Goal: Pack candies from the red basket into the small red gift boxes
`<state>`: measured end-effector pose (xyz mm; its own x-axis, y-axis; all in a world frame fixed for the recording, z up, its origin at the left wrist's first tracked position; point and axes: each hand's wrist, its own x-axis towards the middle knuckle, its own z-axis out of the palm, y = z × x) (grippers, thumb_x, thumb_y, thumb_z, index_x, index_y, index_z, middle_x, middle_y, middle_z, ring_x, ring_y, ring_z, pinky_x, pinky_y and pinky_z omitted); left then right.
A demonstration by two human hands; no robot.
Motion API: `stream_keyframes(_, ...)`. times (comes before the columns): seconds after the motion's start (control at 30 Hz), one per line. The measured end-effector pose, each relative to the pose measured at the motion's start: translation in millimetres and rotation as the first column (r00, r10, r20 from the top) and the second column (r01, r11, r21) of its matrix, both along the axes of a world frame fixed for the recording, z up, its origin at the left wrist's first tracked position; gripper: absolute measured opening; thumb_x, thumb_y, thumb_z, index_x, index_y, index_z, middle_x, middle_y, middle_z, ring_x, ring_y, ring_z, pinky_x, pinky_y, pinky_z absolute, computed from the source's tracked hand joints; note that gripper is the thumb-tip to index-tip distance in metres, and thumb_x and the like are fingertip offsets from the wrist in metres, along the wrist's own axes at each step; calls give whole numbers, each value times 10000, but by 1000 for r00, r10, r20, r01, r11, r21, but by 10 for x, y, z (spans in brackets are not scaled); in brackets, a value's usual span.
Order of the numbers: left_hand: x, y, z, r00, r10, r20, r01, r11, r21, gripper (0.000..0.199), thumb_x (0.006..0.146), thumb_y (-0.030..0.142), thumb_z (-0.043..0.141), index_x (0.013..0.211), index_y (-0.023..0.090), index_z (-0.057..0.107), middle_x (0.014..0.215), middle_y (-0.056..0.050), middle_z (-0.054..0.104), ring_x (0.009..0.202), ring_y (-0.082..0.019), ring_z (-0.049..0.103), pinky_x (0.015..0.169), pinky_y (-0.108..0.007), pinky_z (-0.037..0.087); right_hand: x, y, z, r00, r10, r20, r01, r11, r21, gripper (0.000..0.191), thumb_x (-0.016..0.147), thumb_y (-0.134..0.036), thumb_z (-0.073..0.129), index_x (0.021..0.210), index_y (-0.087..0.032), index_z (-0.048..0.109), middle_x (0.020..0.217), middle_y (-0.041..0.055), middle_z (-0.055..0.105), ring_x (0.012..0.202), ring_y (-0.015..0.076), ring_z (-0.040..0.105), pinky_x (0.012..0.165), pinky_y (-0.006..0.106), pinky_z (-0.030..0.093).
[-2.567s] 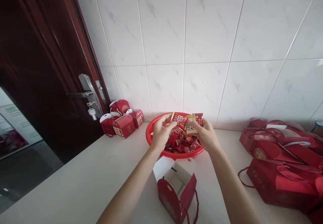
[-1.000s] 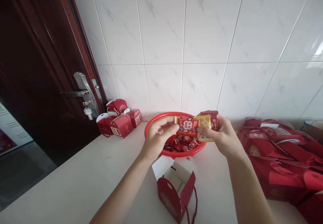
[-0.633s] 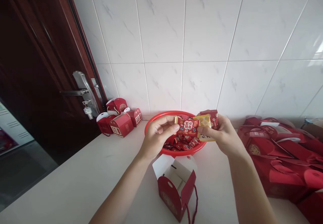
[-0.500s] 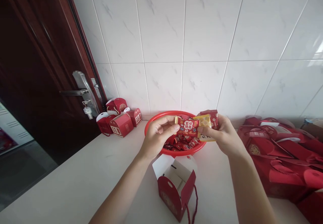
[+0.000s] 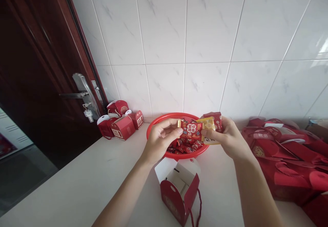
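Pinched by one end in my left hand (image 5: pixel 159 139) is a red wrapped candy (image 5: pixel 191 130) with gold edges and printed characters. My right hand (image 5: pixel 229 135) is closed on a few packets: a yellow one (image 5: pixel 208 127), a darker red one (image 5: pixel 215 118) behind it, and its thumb reaches the red candy's right end. Both hands are above a red plastic basket (image 5: pixel 176 115) holding many red-wrapped candies (image 5: pixel 183 147). In front of the basket stands a red gift box (image 5: pixel 176 196), its lid flaps spread, showing a white inside; a red cord handle (image 5: pixel 200 206) hangs at its right.
Several closed red boxes (image 5: pixel 123 128) stand at the left by the wall and a dark wooden door (image 5: pixel 38 66) with keys in its lock. A large pile of red boxes (image 5: pixel 287 158) covers the right side of the white table (image 5: pixel 102 182). A tiled wall rises behind.
The hands and packets stay almost in place. The red candy's printed face has turned slightly; the view has shifted a little.
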<state>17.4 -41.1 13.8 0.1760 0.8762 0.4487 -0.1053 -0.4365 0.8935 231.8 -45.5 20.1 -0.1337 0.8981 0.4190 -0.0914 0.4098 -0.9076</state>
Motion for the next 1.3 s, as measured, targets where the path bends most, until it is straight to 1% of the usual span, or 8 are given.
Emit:
stream_keyframes(0.23, -1, -9, 1, 1000, 16, -11, -16, 1000, 11, 180, 798, 341, 785, 883, 182, 780, 852, -44, 722, 805, -183, 654, 726, -259, 554, 0, 1, -3, 1000, 23, -18, -23, 999, -30, 302, 698, -345, 881, 947, -220, 765, 828, 27, 770, 736, 224, 709, 666, 325, 584)
stream_keyframes(0.5, -6, 6, -15, 999, 34, -13, -34, 999, 9, 196, 791, 344, 798, 887, 175, 777, 853, -45, 725, 814, -184, 662, 726, -255, 561, -2, 23, -22, 1000, 16, -10, -16, 1000, -27, 278, 704, -333, 878, 924, -211, 758, 823, 26, 766, 717, 209, 702, 650, 309, 582)
stream_keyframes(0.7, -17, 21, -17, 999, 16, -28, -15, 999, 40, 186, 818, 333, 787, 909, 171, 769, 901, -45, 744, 848, -178, 682, 783, -258, 568, -9, 31, -9, 999, 38, -9, -39, 999, -20, 233, 736, -299, 855, 916, -196, 749, 844, 24, 770, 768, 198, 712, 693, 293, 592)
stream_keyframes(0.83, -10, 25, -20, 1000, 17, -21, -16, 999, 49, 179, 819, 325, 791, 907, 172, 766, 913, -46, 749, 868, -182, 695, 810, -267, 578, -6, 30, -10, 999, 42, -22, -43, 998, -35, 253, 728, -297, 868, 932, -204, 752, 838, 12, 769, 756, 187, 714, 683, 281, 591)
stream_keyframes(1.0, -7, 33, -25, 1000, 12, -22, -11, 999, 52, 178, 830, 319, 787, 929, 171, 771, 930, -49, 752, 883, -180, 700, 821, -263, 583, 4, 38, -20, 999, 47, -21, -48, 999, -22, 219, 746, -280, 848, 929, -203, 756, 848, 13, 768, 766, 185, 710, 693, 283, 590)
stream_keyframes(1.1, -12, 31, -29, 1000, -3, -20, 4, 998, 60, 157, 839, 302, 781, 930, 175, 772, 923, -38, 750, 873, -160, 696, 806, -235, 578, 8, 34, -20, 999, 47, -22, -47, 999, -20, 218, 756, -271, 838, 944, -201, 755, 843, 16, 767, 771, 185, 709, 696, 281, 589)
stream_keyframes(1.2, -15, 27, -31, 1000, -8, -18, 9, 998, 59, 141, 846, 297, 773, 926, 181, 772, 888, -25, 735, 838, -145, 688, 751, -213, 577, 8, 26, -16, 998, 54, -26, -54, 998, -21, 226, 751, -279, 848, 939, -199, 752, 839, 17, 764, 762, 180, 705, 688, 276, 585)
stream_keyframes(1.3, -16, 20, -22, 1000, -18, -19, 19, 998, 53, 115, 851, 292, 763, 903, 189, 760, 825, 2, 700, 685, -109, 664, 636, -195, 556, 2, 22, -14, 998, 57, -32, -58, 998, -26, 250, 732, -291, 866, 931, -197, 749, 830, 18, 759, 761, 183, 701, 687, 280, 584)
